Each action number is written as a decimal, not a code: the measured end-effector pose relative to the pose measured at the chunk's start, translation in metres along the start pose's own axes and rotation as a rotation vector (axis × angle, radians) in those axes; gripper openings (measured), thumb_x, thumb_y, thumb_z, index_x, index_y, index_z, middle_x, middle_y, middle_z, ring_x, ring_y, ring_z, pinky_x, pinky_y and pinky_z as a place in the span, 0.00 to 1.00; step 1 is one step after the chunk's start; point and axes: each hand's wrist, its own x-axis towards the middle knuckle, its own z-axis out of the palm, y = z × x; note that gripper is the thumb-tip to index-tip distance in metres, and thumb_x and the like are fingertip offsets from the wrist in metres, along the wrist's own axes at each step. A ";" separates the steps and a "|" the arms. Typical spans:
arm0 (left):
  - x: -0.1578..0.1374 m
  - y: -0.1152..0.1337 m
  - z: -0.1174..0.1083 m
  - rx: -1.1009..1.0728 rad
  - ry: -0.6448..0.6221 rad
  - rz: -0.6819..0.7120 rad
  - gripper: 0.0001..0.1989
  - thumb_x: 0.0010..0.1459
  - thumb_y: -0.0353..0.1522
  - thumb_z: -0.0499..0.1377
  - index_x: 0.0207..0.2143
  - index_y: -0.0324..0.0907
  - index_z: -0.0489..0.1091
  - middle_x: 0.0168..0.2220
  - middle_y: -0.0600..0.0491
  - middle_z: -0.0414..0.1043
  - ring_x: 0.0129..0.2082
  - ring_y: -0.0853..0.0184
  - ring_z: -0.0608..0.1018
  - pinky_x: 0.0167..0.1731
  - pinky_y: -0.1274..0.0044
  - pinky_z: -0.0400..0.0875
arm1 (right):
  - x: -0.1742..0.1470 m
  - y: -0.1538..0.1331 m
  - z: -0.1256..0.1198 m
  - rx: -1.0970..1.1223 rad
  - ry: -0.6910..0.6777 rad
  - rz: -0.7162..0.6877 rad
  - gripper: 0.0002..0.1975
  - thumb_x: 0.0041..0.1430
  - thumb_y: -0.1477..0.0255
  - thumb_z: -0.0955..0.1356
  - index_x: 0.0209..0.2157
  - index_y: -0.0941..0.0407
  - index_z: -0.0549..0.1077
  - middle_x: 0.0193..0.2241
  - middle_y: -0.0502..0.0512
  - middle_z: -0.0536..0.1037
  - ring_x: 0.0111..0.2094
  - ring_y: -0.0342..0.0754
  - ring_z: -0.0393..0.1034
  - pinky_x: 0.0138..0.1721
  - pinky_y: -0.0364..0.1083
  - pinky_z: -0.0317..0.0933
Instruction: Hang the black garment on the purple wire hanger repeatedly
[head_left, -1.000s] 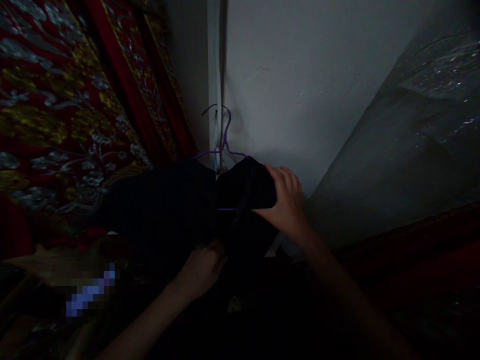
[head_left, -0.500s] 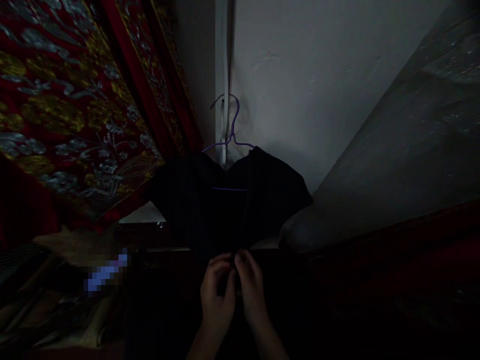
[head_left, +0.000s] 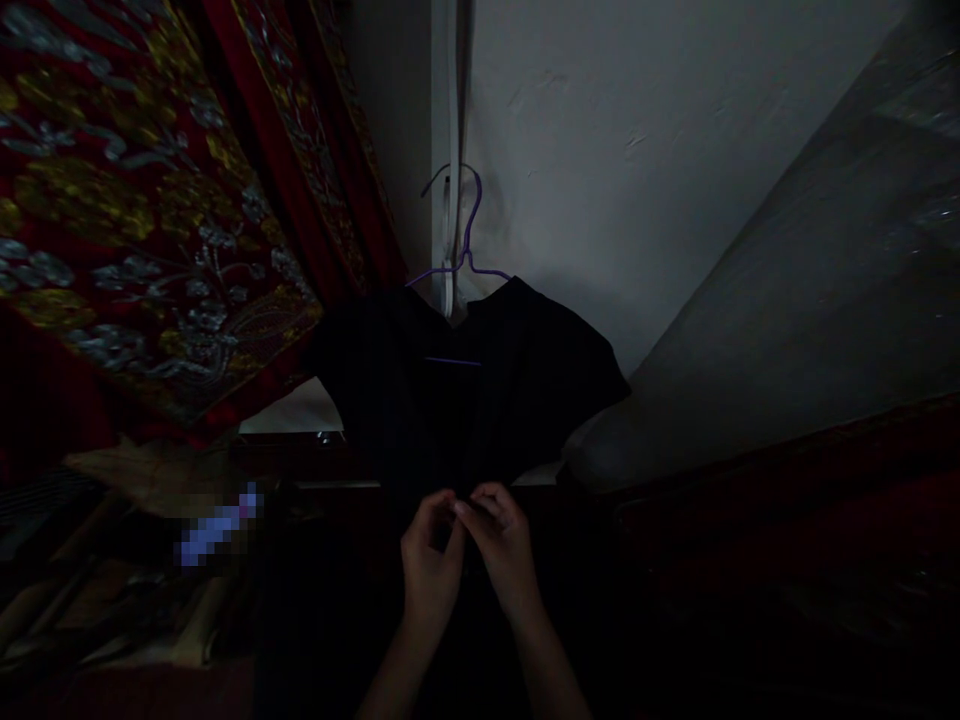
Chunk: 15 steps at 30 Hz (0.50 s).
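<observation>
A dark short-sleeved shirt [head_left: 551, 370] with an open V-shaped front hangs on a thin purple hanger [head_left: 472, 215]. At the lower end of the neck opening, my left hand [head_left: 433, 550] is closed, thumb and fingertips pinching the shirt's front edge. Close beside it, my right hand [head_left: 502, 545] pinches the cloth too, its thumb tip almost touching the left fingertips. The picture is very dark, so I cannot make out any button or fastening between the fingers. The lower part of the shirt melts into black.
Red cloth with gold and silver embroidery [head_left: 172, 200] hangs at the left. Behind the hanger runs a pale vertical strip [head_left: 442, 80] on a grey wall [head_left: 600, 120]. Translucent plastic sheeting [head_left: 810, 280] covers the right side. Cluttered items, including a beige piece [head_left: 199, 625], lie at lower left.
The shirt and hanger sit slightly higher in view. My hands have moved up a little; the right thumb has come across toward the left fingertips. Both hands stay at the shirt front.
</observation>
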 end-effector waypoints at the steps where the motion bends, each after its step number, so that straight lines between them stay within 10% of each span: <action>1: 0.000 0.001 0.000 0.022 -0.002 0.015 0.12 0.60 0.34 0.61 0.45 0.41 0.72 0.42 0.48 0.77 0.44 0.63 0.80 0.46 0.72 0.75 | 0.001 -0.001 -0.002 -0.021 0.003 -0.001 0.15 0.51 0.61 0.75 0.32 0.56 0.71 0.30 0.52 0.76 0.35 0.49 0.74 0.38 0.44 0.67; 15: 0.002 0.000 -0.012 0.078 -0.082 0.072 0.13 0.59 0.33 0.63 0.46 0.41 0.70 0.37 0.51 0.79 0.38 0.65 0.82 0.42 0.74 0.76 | 0.002 -0.012 -0.029 -0.287 -0.234 0.029 0.17 0.58 0.57 0.70 0.26 0.57 0.72 0.21 0.48 0.71 0.25 0.44 0.65 0.30 0.43 0.58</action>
